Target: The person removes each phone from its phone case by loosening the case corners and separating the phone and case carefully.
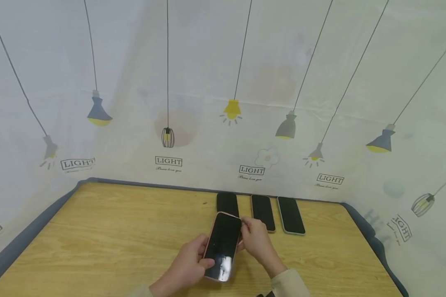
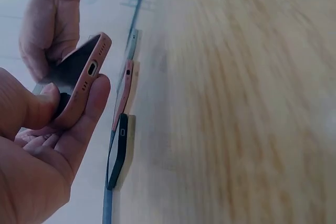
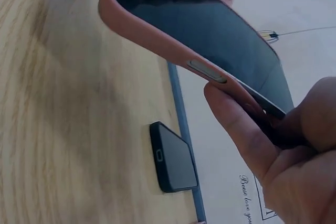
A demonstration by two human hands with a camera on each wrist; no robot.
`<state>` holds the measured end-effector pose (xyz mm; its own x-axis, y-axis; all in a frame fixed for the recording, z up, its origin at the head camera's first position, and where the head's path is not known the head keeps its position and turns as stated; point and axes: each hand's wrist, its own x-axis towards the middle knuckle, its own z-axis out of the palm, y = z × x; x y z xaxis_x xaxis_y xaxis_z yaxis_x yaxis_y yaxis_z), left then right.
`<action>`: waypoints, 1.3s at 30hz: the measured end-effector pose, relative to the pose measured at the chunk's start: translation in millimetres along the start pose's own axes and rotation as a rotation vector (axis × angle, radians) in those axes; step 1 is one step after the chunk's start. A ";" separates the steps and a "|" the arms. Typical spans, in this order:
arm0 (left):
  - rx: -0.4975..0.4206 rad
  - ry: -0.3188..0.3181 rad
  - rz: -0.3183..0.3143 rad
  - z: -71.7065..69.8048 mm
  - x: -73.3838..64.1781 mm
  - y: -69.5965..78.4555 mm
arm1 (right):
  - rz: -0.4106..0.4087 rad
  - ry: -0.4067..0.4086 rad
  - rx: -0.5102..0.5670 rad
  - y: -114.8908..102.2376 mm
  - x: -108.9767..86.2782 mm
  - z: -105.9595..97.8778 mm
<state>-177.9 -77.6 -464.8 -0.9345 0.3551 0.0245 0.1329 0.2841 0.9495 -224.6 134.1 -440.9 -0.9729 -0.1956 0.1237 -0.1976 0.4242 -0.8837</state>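
A smartphone (image 1: 223,243) in a pink case is held up over the table, tilted, its dark screen facing up with a bright reflection near the bottom. My left hand (image 1: 189,260) grips its lower left side, thumb over the screen's edge and fingers beneath. At the upper right corner, my right hand (image 1: 258,237) pinches the rim of the pink phone case (image 3: 152,43). Near those fingers, in the right wrist view, the rim stands slightly away from the phone. The charging port end shows in the left wrist view.
Along the back of the wooden table (image 1: 107,231) lie a black-cased phone (image 1: 226,203), a pink-cased phone (image 1: 263,212) and a pale-cased phone (image 1: 291,215), screens up. Behind them rises a pale curtain (image 1: 208,62) printed with lamps.
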 end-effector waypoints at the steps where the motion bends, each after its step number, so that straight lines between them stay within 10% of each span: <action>1: -0.012 0.000 0.006 -0.2 0.0 -0.1 | 0.004 -0.011 0.037 -1.0 -0.1 -0.8; 39: -0.086 0.133 0.009 -14.0 10.5 3.6 | 0.161 -0.478 0.427 10.6 -27.8 7.2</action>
<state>-191.9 -85.3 -456.6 -0.9697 0.2342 0.0690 0.1180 0.2021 0.9722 -198.7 137.6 -456.9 -0.8063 -0.5716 -0.1519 0.1067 0.1120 -0.9880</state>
